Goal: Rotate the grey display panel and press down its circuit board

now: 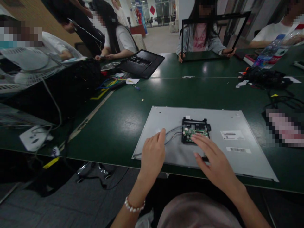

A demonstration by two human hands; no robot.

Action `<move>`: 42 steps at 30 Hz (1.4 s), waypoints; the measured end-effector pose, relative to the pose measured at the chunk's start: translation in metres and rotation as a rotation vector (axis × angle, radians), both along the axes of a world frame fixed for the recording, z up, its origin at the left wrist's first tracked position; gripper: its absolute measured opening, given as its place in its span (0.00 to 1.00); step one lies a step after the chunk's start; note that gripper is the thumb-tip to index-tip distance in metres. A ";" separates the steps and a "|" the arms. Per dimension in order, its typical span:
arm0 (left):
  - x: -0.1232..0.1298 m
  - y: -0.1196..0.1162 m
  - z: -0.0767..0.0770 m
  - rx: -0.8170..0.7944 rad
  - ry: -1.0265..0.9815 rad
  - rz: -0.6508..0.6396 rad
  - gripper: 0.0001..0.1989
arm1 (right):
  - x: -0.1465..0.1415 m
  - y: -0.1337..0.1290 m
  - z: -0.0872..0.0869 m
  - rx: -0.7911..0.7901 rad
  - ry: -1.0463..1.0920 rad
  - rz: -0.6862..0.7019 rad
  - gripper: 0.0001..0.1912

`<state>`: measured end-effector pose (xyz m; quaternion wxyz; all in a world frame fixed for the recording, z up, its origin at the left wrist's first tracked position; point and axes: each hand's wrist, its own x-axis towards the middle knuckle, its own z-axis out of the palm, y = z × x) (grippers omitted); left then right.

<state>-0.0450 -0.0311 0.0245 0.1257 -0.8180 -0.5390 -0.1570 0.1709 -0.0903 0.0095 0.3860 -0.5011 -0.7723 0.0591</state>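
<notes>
A flat silvery panel [220, 158] lies on the green table in front of me, with two white labels on its right part. Near its middle sits a black frame [195, 122] holding a green circuit board [198, 132], and grey cables [172, 134] run from it to the left. My left hand [154, 151] is over the panel's left part beside the cables; its fingers are mostly hidden behind the hand. My right hand [212, 158] is spread, fingertips at the board's lower edge, holding nothing. A small dark item under that hand is mostly hidden.
Across the table [114, 126], a person holds up a black rectangular frame [216, 19]. A black cover [142, 63] lies at the back left. Bottles [270, 55], black cables and a pink item [285, 126] are at the right. More people sit around.
</notes>
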 end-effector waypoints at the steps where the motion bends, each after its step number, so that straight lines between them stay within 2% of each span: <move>1: 0.002 -0.001 -0.003 -0.012 -0.015 -0.001 0.19 | -0.006 0.002 0.001 -0.010 -0.010 0.030 0.26; 5: 0.005 -0.005 -0.014 -0.054 -0.124 -0.019 0.23 | -0.026 0.013 0.000 -0.049 -0.047 0.107 0.25; 8: 0.003 -0.009 -0.017 -0.068 -0.243 -0.060 0.24 | -0.036 0.021 -0.002 -0.069 -0.083 0.130 0.25; 11: -0.006 -0.011 -0.015 -0.055 -0.400 -0.065 0.23 | -0.046 0.027 -0.001 -0.087 -0.120 0.155 0.24; 15: -0.025 -0.011 -0.016 -0.105 -0.546 -0.002 0.20 | -0.061 0.036 0.003 -0.119 -0.165 0.176 0.25; 19: -0.035 -0.011 -0.025 -0.223 -0.542 -0.011 0.22 | -0.077 0.049 0.005 -0.109 -0.217 0.165 0.25; 22: -0.034 -0.011 -0.029 -0.249 -0.520 -0.014 0.21 | -0.084 0.056 0.002 -0.094 -0.256 0.157 0.17; 25: -0.032 -0.009 -0.030 -0.208 -0.513 -0.021 0.20 | -0.083 0.057 -0.001 -0.087 -0.259 0.161 0.11; 34: -0.035 0.000 -0.033 -0.125 -0.431 -0.084 0.19 | -0.068 0.047 -0.012 -0.044 -0.234 0.154 0.13; 42: -0.036 0.005 -0.036 -0.154 -0.316 -0.229 0.20 | -0.069 0.047 -0.017 -0.040 -0.245 0.159 0.13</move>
